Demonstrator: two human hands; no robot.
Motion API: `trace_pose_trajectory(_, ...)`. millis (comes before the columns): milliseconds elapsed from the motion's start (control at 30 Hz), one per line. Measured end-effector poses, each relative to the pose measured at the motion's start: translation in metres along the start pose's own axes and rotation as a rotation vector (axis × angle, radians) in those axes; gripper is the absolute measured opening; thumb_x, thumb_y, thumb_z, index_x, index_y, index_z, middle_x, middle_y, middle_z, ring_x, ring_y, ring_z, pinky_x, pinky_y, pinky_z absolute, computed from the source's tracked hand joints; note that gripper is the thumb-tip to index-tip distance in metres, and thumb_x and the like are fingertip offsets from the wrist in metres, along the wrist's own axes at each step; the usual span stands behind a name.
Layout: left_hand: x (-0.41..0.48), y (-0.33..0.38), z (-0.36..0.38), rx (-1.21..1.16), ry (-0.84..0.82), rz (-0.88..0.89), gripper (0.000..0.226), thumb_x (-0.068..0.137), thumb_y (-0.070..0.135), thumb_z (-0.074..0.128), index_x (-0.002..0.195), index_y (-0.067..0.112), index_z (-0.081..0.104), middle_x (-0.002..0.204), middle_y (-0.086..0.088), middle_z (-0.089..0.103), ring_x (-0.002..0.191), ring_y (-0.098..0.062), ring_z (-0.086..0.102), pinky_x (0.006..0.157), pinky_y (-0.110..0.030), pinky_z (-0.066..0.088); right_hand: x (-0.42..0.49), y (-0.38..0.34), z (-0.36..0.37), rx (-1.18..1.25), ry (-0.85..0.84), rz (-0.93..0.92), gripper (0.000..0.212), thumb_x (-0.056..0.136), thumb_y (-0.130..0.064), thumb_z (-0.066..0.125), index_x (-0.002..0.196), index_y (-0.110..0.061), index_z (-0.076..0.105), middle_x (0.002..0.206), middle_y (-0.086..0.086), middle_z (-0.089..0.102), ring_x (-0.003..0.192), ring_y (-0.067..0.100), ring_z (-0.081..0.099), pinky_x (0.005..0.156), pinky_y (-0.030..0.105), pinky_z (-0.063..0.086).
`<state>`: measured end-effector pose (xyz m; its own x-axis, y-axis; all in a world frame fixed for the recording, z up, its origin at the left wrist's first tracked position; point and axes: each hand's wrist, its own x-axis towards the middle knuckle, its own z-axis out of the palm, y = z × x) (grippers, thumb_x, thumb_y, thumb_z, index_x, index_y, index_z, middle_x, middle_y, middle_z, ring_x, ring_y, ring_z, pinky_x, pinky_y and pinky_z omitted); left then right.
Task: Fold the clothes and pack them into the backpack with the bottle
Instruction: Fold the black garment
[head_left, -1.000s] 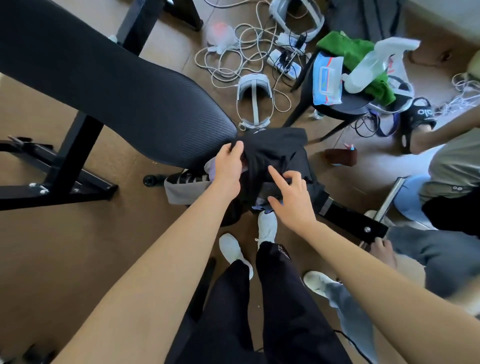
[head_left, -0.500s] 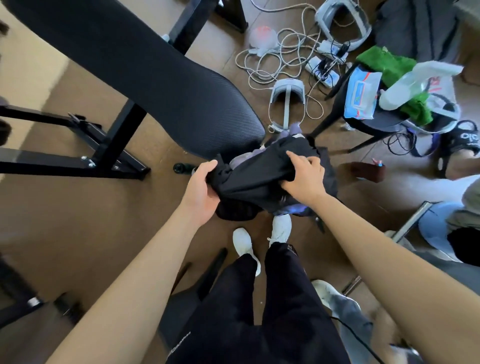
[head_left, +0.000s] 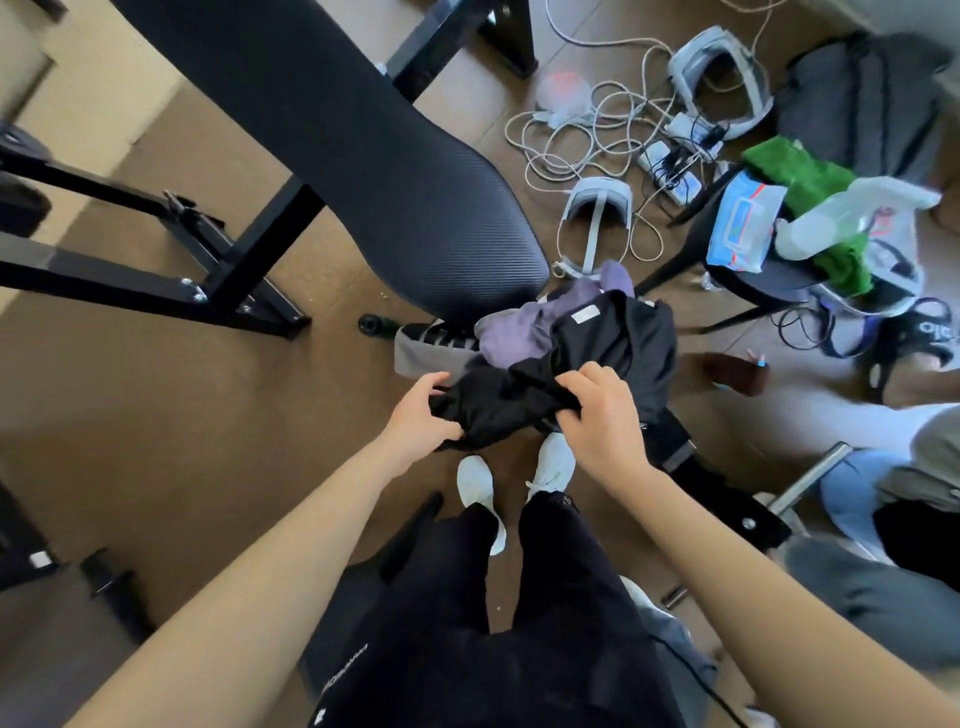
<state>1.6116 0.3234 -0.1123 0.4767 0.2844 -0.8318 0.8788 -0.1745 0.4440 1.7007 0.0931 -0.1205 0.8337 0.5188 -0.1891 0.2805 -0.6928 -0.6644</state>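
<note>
A crumpled black garment (head_left: 524, 400) hangs between my hands just above my white shoes. My left hand (head_left: 418, 415) grips its left end and my right hand (head_left: 605, 415) is closed over its right side. Behind it a black backpack (head_left: 639, 338) stands on the floor, with a purple garment (head_left: 524, 327) bulging out of its top. A grey and black striped cloth (head_left: 431, 348) lies to the left of the pack. A small black cylinder (head_left: 371, 325), perhaps a bottle, lies under the bench. A clear spray bottle (head_left: 841, 218) rests on a stool at the right.
A black padded bench (head_left: 363, 145) on a metal frame fills the upper left. White headsets (head_left: 597, 208) and tangled cables (head_left: 587, 135) lie on the brown floor behind. The stool (head_left: 758, 280) holds a green cloth and a wipes packet. Another person's legs are at the right edge.
Both hands have pulled the black garment nearer to me and lower, away from the backpack's top. The purple garment in the pack now shows. The camera has tilted and shifted.
</note>
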Motion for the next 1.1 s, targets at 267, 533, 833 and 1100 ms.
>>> trace_pose_trajectory(267, 0.031, 0.056, 0.043, 0.539, -0.676, 0.016, 0.11, 0.076, -0.002, 0.07, 0.161, 0.038, 0.012, 0.138, -0.003, 0.05, 0.098, -0.021, 0.065, 0.066, -0.031, 0.058, -0.003, 0.033, -0.024, -0.05, -0.051, 0.287, 0.034, 0.079, 0.003, 0.065, 0.112, -0.005, 0.066, 0.098, 0.01, 0.059, 0.096, 0.032, 0.056, 0.076, 0.041, 0.049)
trace_pose_trajectory(533, 0.012, 0.05, 0.046, 0.189, -0.525, 0.128, 0.006, 0.086, 0.016, 0.077, 0.089, 0.012, 0.073, 0.086, 0.001, 0.072, 0.081, -0.011, 0.064, 0.07, -0.018, 0.047, -0.026, 0.041, -0.035, -0.168, -0.411, 0.375, 0.111, 0.08, -0.011, 0.069, 0.158, -0.044, -0.002, 0.115, 0.005, 0.04, 0.075, 0.036, 0.059, 0.065, 0.044, 0.051)
trace_pose_trajectory(833, -0.009, 0.027, 0.02, 0.611, -0.401, 0.251, 0.041, 0.083, 0.026, 0.078, 0.123, 0.017, 0.068, 0.125, 0.007, 0.06, 0.113, -0.011, 0.056, 0.098, -0.032, 0.048, -0.029, 0.027, -0.016, -0.24, -0.848, 0.391, 0.02, 0.074, -0.029, 0.07, 0.093, -0.021, 0.067, 0.097, 0.004, 0.067, 0.087, 0.028, 0.065, 0.072, 0.032, 0.052)
trace_pose_trajectory(1100, -0.011, -0.012, -0.06, 0.892, -0.171, 0.085, 0.048, 0.085, 0.04, 0.079, 0.126, 0.032, 0.055, 0.131, 0.005, 0.061, 0.112, -0.026, 0.061, 0.085, -0.039, 0.052, -0.036, -0.015, 0.037, 0.075, -0.89, 0.202, 0.035, 0.083, -0.036, 0.074, 0.113, -0.021, 0.065, 0.112, 0.001, 0.062, 0.107, 0.024, 0.057, 0.09, 0.035, 0.046)
